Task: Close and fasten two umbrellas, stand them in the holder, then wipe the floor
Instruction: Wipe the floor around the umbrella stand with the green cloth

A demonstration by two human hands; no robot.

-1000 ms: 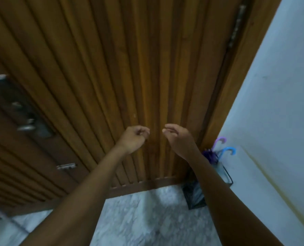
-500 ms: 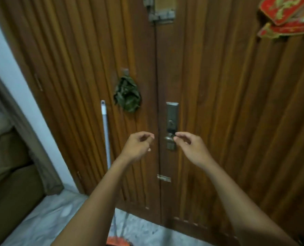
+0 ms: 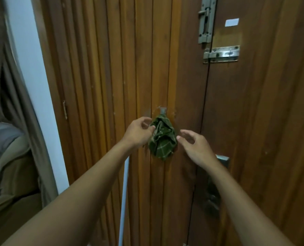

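Note:
A crumpled dark green checked cloth [image 3: 162,140] hangs from a small hook [image 3: 162,110] on the wooden double door [image 3: 97,68]. My left hand [image 3: 140,133] is at the cloth's upper left edge, fingers curled and touching the fabric. My right hand [image 3: 195,148] hovers just right of the cloth, fingers spread, holding nothing. The umbrellas and their holder are out of view.
A white mop handle [image 3: 123,197] leans against the door under my left forearm. The door lever and lock plate [image 3: 218,183] sit behind my right forearm, with bolts [image 3: 206,22] above. A curtain [image 3: 14,103] and sofa [image 3: 7,157] are at left.
My view swung left and up from the umbrella holder in the corner to the hanging cloth. Both hands rose and reached to either side of it, fingers opening.

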